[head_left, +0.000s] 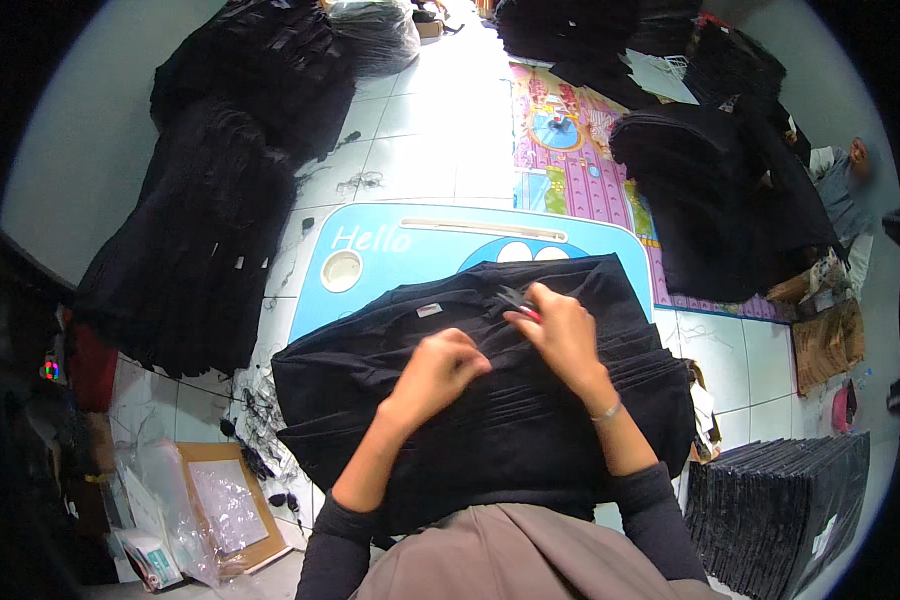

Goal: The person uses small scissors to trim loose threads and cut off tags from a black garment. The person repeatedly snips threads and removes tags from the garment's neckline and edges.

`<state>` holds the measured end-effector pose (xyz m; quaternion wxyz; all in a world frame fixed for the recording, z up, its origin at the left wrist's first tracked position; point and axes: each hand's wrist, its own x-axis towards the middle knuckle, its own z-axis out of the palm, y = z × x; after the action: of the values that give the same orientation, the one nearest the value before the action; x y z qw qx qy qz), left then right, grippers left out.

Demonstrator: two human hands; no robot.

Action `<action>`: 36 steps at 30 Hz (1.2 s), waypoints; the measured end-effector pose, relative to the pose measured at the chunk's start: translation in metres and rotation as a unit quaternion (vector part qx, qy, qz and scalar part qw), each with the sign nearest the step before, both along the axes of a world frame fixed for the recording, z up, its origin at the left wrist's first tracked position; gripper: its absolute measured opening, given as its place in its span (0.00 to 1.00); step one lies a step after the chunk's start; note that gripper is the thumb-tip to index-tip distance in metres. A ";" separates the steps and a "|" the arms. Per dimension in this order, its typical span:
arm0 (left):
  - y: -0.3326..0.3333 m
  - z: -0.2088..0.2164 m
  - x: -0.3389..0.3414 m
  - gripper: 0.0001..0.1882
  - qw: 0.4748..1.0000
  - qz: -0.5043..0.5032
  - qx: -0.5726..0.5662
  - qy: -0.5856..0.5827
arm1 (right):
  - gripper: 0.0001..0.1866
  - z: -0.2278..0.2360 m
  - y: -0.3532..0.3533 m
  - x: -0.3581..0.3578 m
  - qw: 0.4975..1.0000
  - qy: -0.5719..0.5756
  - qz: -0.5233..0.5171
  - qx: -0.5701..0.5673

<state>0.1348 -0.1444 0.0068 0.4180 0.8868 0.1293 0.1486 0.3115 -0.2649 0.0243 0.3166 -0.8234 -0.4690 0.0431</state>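
White floor [395,150] opens beyond blue table's edge [450,208]; right fingers [546,296] grip snips [511,298], left fingers [457,348] curl closed.

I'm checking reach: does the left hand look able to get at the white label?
Probably yes: the left hand is near the white label, which lies uncovered on the black cloth.

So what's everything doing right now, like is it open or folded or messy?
Right hand: closed around the scissors
Small scissors: held; blades too small to tell open or shut
Left hand: fingers curled; can't tell if gripping anything
Black clothes: layered, spread over the table
Blue table: partly covered
Left clothes pile: heaped
Clear plastic: crumpled
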 end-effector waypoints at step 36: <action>0.057 -0.033 0.051 0.06 0.942 0.227 -0.218 -0.115 | 0.12 -0.032 0.060 0.038 0.835 0.542 0.076 0.055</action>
<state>0.1858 -0.0879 -0.0267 0.5683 0.6981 0.3074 0.3087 0.3495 -0.2046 -0.0073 0.5608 -0.6114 -0.2851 0.4799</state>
